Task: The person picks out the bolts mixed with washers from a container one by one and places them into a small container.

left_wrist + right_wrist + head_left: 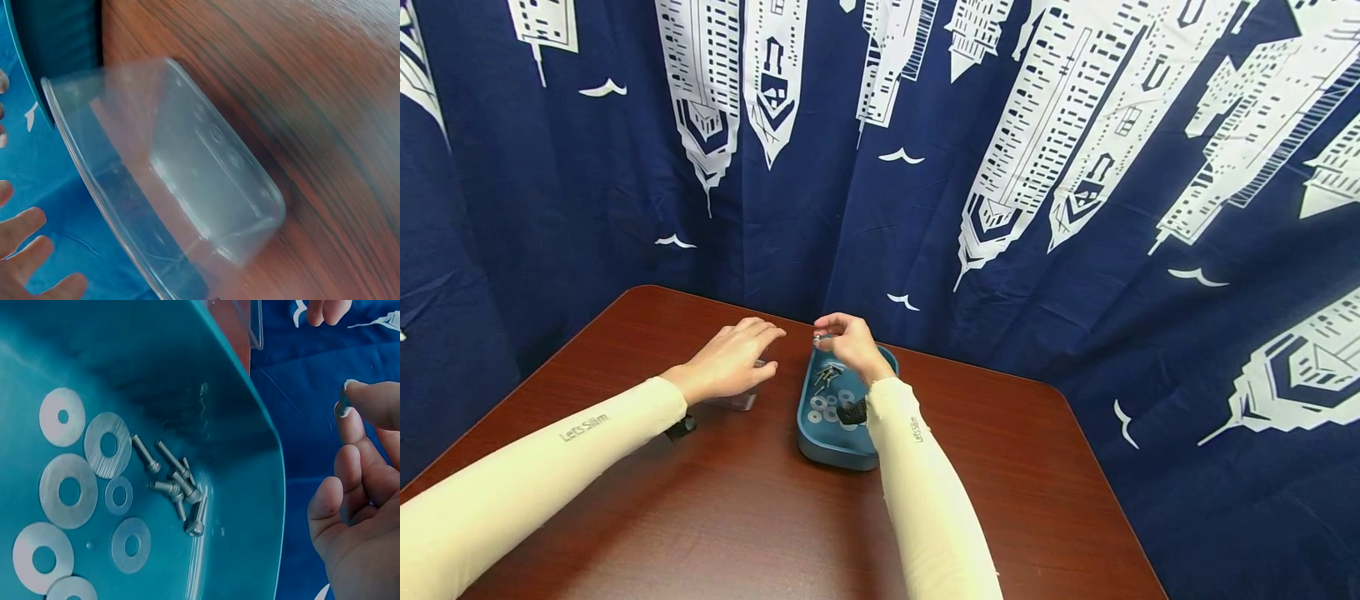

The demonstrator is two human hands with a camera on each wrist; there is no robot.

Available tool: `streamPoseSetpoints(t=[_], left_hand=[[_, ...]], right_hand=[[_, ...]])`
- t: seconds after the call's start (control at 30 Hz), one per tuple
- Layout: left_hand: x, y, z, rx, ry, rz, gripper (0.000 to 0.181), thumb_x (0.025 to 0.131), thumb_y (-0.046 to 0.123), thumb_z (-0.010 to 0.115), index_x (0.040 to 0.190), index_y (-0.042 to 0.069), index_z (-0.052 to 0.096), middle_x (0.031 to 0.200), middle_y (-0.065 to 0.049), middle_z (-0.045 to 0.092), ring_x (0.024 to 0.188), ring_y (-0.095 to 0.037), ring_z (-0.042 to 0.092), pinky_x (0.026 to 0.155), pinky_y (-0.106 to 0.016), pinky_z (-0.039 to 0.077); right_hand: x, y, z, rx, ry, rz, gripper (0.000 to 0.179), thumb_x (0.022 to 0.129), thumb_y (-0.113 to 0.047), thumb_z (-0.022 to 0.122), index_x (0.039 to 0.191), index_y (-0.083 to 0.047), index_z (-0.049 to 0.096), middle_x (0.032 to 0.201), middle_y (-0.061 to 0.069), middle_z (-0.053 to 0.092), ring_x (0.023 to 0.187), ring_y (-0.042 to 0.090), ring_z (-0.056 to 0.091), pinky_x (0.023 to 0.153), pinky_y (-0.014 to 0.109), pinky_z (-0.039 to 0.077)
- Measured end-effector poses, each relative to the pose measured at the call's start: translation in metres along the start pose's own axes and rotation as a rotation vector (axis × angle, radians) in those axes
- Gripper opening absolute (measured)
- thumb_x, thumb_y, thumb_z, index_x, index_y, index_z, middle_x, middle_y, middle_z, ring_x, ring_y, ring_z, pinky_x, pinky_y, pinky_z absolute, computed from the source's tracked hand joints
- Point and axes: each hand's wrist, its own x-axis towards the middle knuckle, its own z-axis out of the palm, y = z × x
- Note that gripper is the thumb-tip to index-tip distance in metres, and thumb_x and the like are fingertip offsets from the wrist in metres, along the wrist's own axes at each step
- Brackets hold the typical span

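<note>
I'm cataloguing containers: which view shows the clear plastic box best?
The left wrist view: the clear plastic box fills much of it, base visible, rim cropped. In the head view, the left hand covers most of it; the right wrist view catches only an edge.

The tabletop (760, 508) is viewed forward and down from the head; the box (206, 175) is seen closely from the left wrist, the tray (240, 450), shared with the head view, from the right.
</note>
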Motion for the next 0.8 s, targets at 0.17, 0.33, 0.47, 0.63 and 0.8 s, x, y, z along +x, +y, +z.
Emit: streamPoseSetpoints(t=[0.17, 0.33, 0.47, 0.63, 0.8], left_hand=[[-0.007, -0.01, -0.005, -0.003, 0.014, -0.01, 0.054, 0.093, 0.03, 0.064, 0.141, 0.007, 0.053, 0.14, -0.012, 0.056, 0.137, -0.034, 0.043, 0.108, -0.06, 0.037], [-0.014, -0.021, -0.008, 0.003, 0.042, -0.009, 0.055, 0.092, 0.027, 0.065, 0.141, 0.005, 0.053, 0.141, -0.016, 0.055, 0.136, -0.036, 0.043, 0.106, -0.062, 0.037], [-0.018, -0.03, -0.009, 0.01, 0.06, -0.013, 0.056, 0.091, 0.027, 0.066, 0.141, 0.005, 0.053, 0.141, -0.016, 0.055, 0.136, -0.037, 0.043, 0.105, -0.062, 0.038], [-0.023, -0.039, -0.011, 0.013, 0.079, -0.021, 0.055, 0.09, 0.026, 0.067, 0.139, 0.005, 0.055, 0.138, -0.015, 0.058, 0.135, -0.036, 0.045, 0.103, -0.062, 0.039], [-0.028, -0.043, -0.013, 0.013, 0.081, -0.028, 0.053, 0.09, 0.025, 0.066, 0.138, 0.004, 0.056, 0.137, -0.015, 0.058, 0.134, -0.036, 0.046, 0.102, -0.062, 0.04]], right_hand=[[0.004, -0.002, 0.008, 0.009, -0.011, -0.01, 0.028, 0.085, 0.009, 0.069, 0.112, 0.0, 0.069, 0.105, 0.018, 0.072, 0.087, 0.014, 0.067, 0.085, 0.028, 0.056], [0.007, -0.004, 0.015, 0.018, -0.027, -0.015, 0.028, 0.085, 0.009, 0.069, 0.111, 0.0, 0.069, 0.106, 0.02, 0.071, 0.085, 0.014, 0.067, 0.082, 0.027, 0.057], [0.008, -0.007, 0.019, 0.022, -0.033, -0.022, 0.028, 0.084, 0.009, 0.069, 0.111, 0.0, 0.069, 0.108, 0.022, 0.071, 0.085, 0.013, 0.067, 0.08, 0.025, 0.056], [0.011, -0.01, 0.025, 0.02, -0.04, -0.029, 0.027, 0.084, 0.008, 0.07, 0.11, -0.001, 0.069, 0.102, 0.017, 0.072, 0.084, 0.012, 0.066, 0.082, 0.031, 0.056], [0.014, -0.012, 0.032, 0.026, -0.049, -0.041, 0.027, 0.083, 0.008, 0.07, 0.11, 0.001, 0.069, 0.099, 0.015, 0.073, 0.082, 0.009, 0.065, 0.08, 0.031, 0.055]])
